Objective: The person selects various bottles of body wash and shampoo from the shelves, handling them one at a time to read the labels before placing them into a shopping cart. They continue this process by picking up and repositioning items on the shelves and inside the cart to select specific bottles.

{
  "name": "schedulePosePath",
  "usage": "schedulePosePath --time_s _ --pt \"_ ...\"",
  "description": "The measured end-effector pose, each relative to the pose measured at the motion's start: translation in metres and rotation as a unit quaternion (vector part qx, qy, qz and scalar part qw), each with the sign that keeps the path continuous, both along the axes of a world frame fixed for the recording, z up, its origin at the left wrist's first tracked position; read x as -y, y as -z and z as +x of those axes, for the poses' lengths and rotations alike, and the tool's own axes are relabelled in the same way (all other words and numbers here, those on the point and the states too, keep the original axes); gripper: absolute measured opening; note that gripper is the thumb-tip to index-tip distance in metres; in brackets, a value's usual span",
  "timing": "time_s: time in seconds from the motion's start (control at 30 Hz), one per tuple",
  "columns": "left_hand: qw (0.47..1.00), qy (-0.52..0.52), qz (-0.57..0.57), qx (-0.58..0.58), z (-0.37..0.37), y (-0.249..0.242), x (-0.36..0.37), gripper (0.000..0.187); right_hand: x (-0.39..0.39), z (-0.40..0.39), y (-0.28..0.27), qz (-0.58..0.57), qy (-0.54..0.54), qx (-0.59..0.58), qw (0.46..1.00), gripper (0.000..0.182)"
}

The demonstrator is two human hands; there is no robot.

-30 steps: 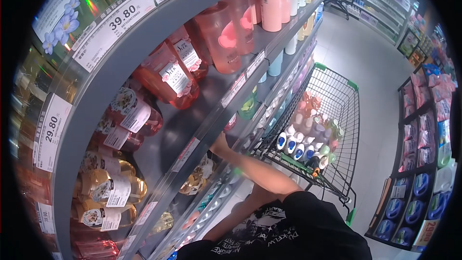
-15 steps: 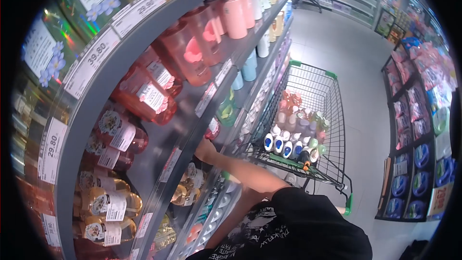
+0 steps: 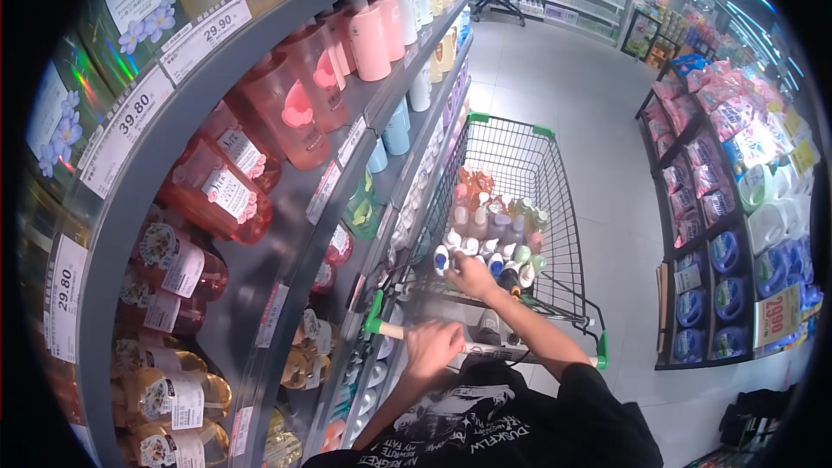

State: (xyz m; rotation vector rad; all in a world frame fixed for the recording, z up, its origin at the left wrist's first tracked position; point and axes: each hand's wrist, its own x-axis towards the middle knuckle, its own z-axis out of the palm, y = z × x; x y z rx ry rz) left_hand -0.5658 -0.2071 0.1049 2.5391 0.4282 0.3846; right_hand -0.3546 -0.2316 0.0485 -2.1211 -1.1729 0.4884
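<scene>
My left hand (image 3: pixel 433 348) is closed over the handle (image 3: pixel 481 350) of a black wire shopping cart (image 3: pixel 563 212) with green corners. Ahead of it, my right hand (image 3: pixel 473 278) is over the near end of the basket, fingers bent and close together beside white bottles with blue labels (image 3: pixel 442 258). Whatever its fingers hold is too small or hidden to make out. Several rows of bottles stand in the cart, with orange ones (image 3: pixel 477 180) at the back.
Shelves on the left hold red bottles (image 3: pixel 217 191), pink bottles (image 3: pixel 368 39) and amber bottles (image 3: pixel 182 390), with price tags (image 3: pixel 126 130) along the edges. A rack at the right carries blue containers (image 3: pixel 726 251) and pink packs (image 3: pixel 702 152). A shoe (image 3: pixel 489 328) shows below the cart handle.
My right hand has left the shelf and moved right to the cart's bottles. My left hand, hidden before, now shows on the handle. The view has shifted, bringing the whole handle into sight.
</scene>
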Motion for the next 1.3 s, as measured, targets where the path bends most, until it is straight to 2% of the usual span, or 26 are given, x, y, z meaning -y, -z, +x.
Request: schedulePosePath --time_s 0.07,0.3,0.4,0.63,0.77,0.8,1.03,1.07,1.3 --pt "1.0 0.006 0.004 0.016 -0.001 -0.003 0.003 0.012 0.025 0.005 0.009 -0.08 -0.014 0.012 0.997 0.041" --pt "0.997 0.015 0.072 0.02 -0.008 0.002 0.009 0.016 0.029 -0.008 -0.005 -0.124 -0.085 -0.014 0.989 0.042" --pt "0.997 0.005 0.074 0.029 -0.011 0.001 0.016 0.015 0.033 -0.014 -0.003 -0.119 -0.085 -0.027 0.989 0.033" --pt "0.996 -0.017 0.076 0.037 -0.025 0.002 0.03 0.013 0.04 -0.023 0.015 -0.125 -0.159 0.027 0.979 0.03" --pt "0.995 -0.04 0.081 0.039 -0.037 0.005 0.042 0.012 0.051 -0.043 0.004 -0.097 -0.123 0.001 0.988 0.026" --pt "0.995 -0.038 0.082 0.036 -0.039 0.009 0.044 0.012 0.053 -0.044 0.012 -0.093 -0.148 0.019 0.984 0.025" --pt "0.992 -0.065 0.031 -0.099 -0.061 -0.008 0.07 0.018 0.086 -0.075 0.001 -0.085 -0.13 -0.008 0.988 0.022" --pt "0.994 -0.066 0.03 -0.083 -0.065 -0.001 0.073 0.022 0.09 -0.078 0.009 -0.081 -0.121 -0.025 0.989 0.023" --pt "0.977 -0.077 -0.12 -0.161 -0.096 0.001 0.082 0.025 0.121 -0.102 0.031 -0.058 -0.167 -0.086 0.98 0.032"
